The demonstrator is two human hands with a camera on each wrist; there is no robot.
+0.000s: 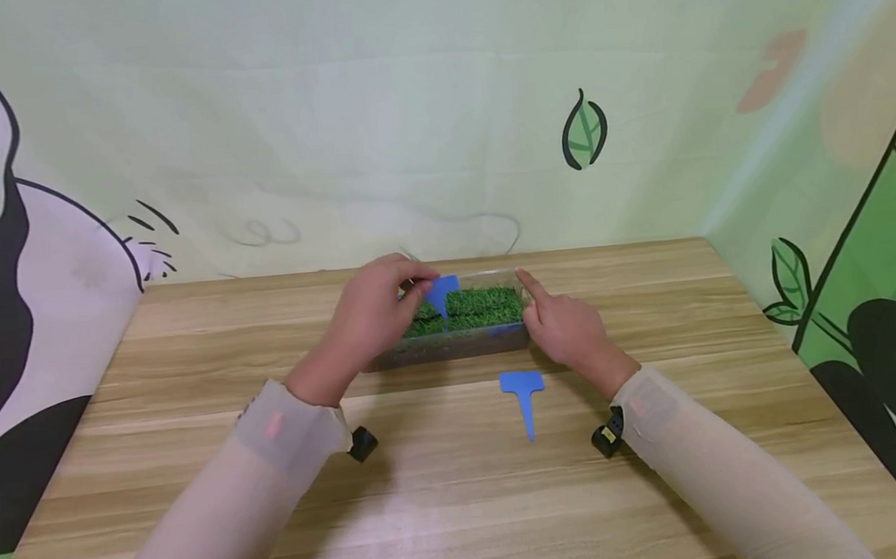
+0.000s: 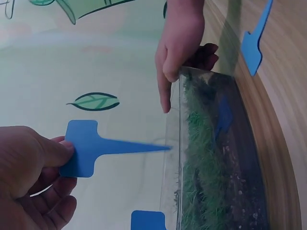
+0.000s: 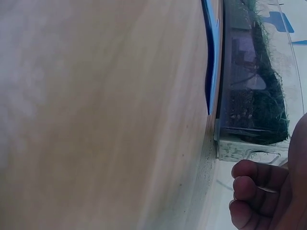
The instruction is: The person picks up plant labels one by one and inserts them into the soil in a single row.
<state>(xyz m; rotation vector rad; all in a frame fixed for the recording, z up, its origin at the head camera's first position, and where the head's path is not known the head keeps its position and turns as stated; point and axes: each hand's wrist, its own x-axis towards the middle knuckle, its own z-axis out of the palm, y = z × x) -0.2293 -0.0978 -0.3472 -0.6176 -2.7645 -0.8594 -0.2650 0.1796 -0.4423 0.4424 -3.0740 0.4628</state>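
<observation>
A clear plastic box (image 1: 451, 348) of green artificial-looking grass (image 1: 487, 307) over dark filling stands on the table. Over the grass, my left hand (image 1: 374, 303) pinches the wide head of a blue T-shaped plant label (image 2: 81, 148) between thumb and forefinger, its stem pointing toward the grass. My right hand (image 1: 570, 328) grips the box's right end, forefinger stretched along the far corner, the other fingers curled beside the end wall (image 3: 230, 149). A second blue label (image 1: 524, 397) lies flat before the box. Another blue label's head (image 2: 147, 221) shows at the left wrist view's lower edge; its stem is out of frame.
The wood-grain table (image 1: 442, 496) runs back to a pale green printed wall sheet (image 1: 381, 132) close behind the box. Black wrist cameras (image 1: 608, 433) sit below both sleeves. The front wall of the box shows a blue reflection.
</observation>
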